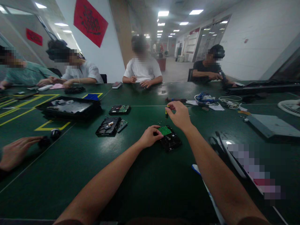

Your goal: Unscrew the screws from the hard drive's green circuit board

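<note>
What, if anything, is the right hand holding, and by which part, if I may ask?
The right hand holds a screwdriver by the upper part of its handle.

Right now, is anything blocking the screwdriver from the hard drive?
Nothing visible stands between the screwdriver in the right hand and the hard drive. The left hand is at its left edge, not between.

Right hand (180,115) is covering part of screwdriver (167,112), left hand (150,137) is hiding edge of board (165,130). Frame is cutting co-worker's sleeve (2,174) and white disc (289,107). Pixelation is masking long item (248,167). Specks (161,122) by drive (172,142) are looking unreadably small.
</note>
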A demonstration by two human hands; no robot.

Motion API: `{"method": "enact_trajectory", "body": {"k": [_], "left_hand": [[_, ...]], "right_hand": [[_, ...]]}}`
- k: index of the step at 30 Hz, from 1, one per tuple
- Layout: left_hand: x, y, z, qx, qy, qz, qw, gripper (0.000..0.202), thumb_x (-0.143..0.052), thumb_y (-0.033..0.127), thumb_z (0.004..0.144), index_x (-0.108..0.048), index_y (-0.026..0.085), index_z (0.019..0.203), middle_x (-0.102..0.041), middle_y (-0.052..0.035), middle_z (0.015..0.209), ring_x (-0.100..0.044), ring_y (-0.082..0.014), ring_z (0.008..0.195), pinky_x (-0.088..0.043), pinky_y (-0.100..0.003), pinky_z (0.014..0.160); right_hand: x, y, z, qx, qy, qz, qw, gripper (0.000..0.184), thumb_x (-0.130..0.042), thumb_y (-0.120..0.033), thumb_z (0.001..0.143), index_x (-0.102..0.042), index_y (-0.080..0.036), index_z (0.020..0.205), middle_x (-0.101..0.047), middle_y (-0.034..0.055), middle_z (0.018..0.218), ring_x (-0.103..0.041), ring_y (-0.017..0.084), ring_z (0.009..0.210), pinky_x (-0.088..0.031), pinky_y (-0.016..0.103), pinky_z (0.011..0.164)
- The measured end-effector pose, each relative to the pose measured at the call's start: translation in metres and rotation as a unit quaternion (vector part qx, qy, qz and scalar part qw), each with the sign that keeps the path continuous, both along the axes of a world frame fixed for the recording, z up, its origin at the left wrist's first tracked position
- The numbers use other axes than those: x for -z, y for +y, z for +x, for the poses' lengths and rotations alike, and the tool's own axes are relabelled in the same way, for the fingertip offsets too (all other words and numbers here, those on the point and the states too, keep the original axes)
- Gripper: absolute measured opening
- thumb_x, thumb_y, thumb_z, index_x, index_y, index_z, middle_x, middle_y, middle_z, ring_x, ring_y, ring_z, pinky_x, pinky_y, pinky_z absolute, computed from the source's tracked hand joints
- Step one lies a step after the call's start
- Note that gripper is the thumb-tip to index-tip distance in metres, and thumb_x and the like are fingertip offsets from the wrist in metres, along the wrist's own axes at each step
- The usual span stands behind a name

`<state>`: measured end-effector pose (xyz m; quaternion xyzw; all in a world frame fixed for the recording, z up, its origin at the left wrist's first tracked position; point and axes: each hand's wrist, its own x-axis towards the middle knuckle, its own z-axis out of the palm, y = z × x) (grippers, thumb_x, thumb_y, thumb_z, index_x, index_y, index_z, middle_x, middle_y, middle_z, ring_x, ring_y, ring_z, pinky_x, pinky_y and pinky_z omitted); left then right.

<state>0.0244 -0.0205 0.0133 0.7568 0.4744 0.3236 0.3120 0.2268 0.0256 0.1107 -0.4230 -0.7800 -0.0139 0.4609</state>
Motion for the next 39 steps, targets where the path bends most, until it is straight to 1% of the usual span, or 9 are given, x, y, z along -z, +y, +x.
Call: {"method": "enact_trajectory", "body": {"k": [4,8,13,18,25,31,39], "left_hand": [[0.0001,-0.0004,0.0000,-0.002,-0.001,0.003,1.000,0.010,-0.077,0.030,0.082,-0.076,0.020,0.079,-0.064,-0.0086,0.133,-0.059,-0.0279,0.126,-0.044,-0.043,0.110],[-0.0012,-0.0013,-0.0004,-0.003,-0.002,0.001,1.000,0.011,-0.077,0.031,0.082,-0.076,0.021,0.079,-0.064,-0.0090,0.134,-0.059,-0.0283,0.126,-0.043,-0.045,0.110],[-0.0040,-0.0030,-0.0004,-0.006,0.000,-0.002,1.000,0.011,-0.077,0.031,0.082,-0.076,0.021,0.080,-0.063,-0.0091,0.135,-0.059,-0.0283,0.126,-0.043,-0.045,0.111],[-0.0054,-0.0040,-0.0006,-0.004,0.001,-0.004,1.000,0.011,-0.076,0.031,0.082,-0.076,0.020,0.080,-0.062,-0.0089,0.136,-0.059,-0.0283,0.126,-0.044,-0.044,0.109],[-0.0027,-0.0023,-0.0003,-0.004,-0.002,0.002,1.000,0.010,-0.076,0.030,0.082,-0.076,0.020,0.079,-0.063,-0.0089,0.135,-0.059,-0.0282,0.126,-0.043,-0.045,0.110],[0.0002,-0.0014,-0.0006,-0.006,0.004,-0.001,1.000,0.011,-0.076,0.032,0.083,-0.077,0.021,0.081,-0.063,-0.0094,0.135,-0.058,-0.0287,0.128,-0.042,-0.046,0.111],[-0.0033,-0.0025,-0.0005,-0.006,0.004,-0.005,1.000,0.010,-0.077,0.031,0.082,-0.076,0.021,0.080,-0.063,-0.0088,0.136,-0.059,-0.0284,0.127,-0.043,-0.045,0.110]], "right_hand": [[0.0005,0.0007,-0.0004,0.001,-0.002,-0.005,1.000,0.010,-0.059,-0.026,0.092,-0.060,-0.021,0.101,-0.067,0.0093,0.099,-0.064,0.025,0.089,-0.050,0.040,0.084],[-0.0005,0.0005,-0.0002,-0.005,-0.002,-0.021,1.000,0.010,-0.058,-0.027,0.092,-0.058,-0.022,0.100,-0.068,0.0087,0.096,-0.064,0.026,0.088,-0.050,0.040,0.082],[-0.0009,-0.0003,0.0001,-0.020,-0.022,-0.017,0.999,0.015,-0.058,-0.025,0.091,-0.059,-0.022,0.106,-0.067,0.0096,0.102,-0.064,0.026,0.094,-0.049,0.042,0.088],[0.0003,0.0017,0.0004,0.010,-0.007,-0.012,1.000,0.014,-0.062,-0.024,0.088,-0.058,-0.021,0.100,-0.068,0.0097,0.095,-0.064,0.027,0.088,-0.050,0.042,0.082],[-0.0028,-0.0008,-0.0002,-0.017,-0.014,-0.006,1.000,0.009,-0.060,-0.029,0.093,-0.062,-0.022,0.099,-0.068,0.0080,0.096,-0.064,0.025,0.089,-0.050,0.041,0.084],[-0.0011,0.0010,-0.0004,0.000,-0.006,0.012,1.000,0.007,-0.061,-0.025,0.090,-0.058,-0.021,0.095,-0.067,0.0089,0.093,-0.064,0.026,0.088,-0.050,0.041,0.082],[-0.0006,0.0011,-0.0021,-0.019,0.005,-0.001,1.000,0.010,-0.061,-0.023,0.089,-0.056,-0.021,0.098,-0.065,0.0089,0.096,-0.063,0.024,0.086,-0.051,0.039,0.082]]}}
